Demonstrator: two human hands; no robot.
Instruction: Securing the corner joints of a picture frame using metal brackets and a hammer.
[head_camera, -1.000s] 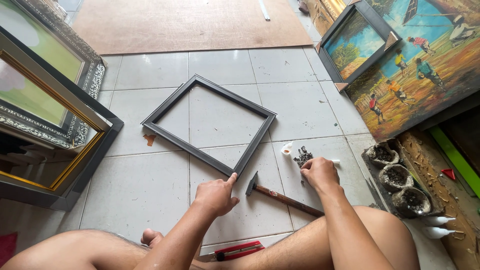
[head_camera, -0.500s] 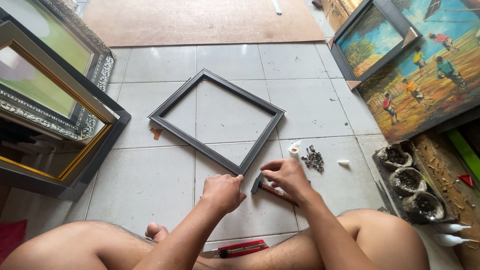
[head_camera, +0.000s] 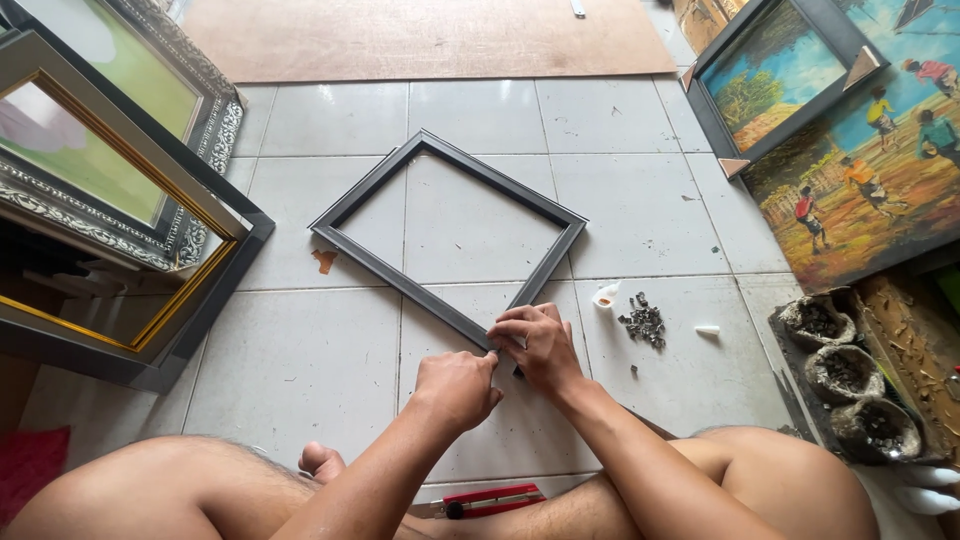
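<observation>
On the tiled floor (head_camera: 300, 370), the left hand (head_camera: 455, 385) is curled into a loose fist beside the near corner of the dark empty frame (head_camera: 440, 160); what its grip holds I cannot tell. The right hand (head_camera: 540, 340) pinches that corner. The frame lies flat, turned like a diamond, long axis running left to right. It looks light and stiff, with joints likely weak; best held by a rail near a corner. Small metal fasteners (head_camera: 643, 322) lie just right.

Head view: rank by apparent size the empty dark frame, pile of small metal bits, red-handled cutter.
1. Empty dark frame, largest by far, spanning several floor tiles.
2. Red-handled cutter, partly hidden by the legs and nearer the camera, so its lead is unsure.
3. Pile of small metal bits, smallest.
</observation>
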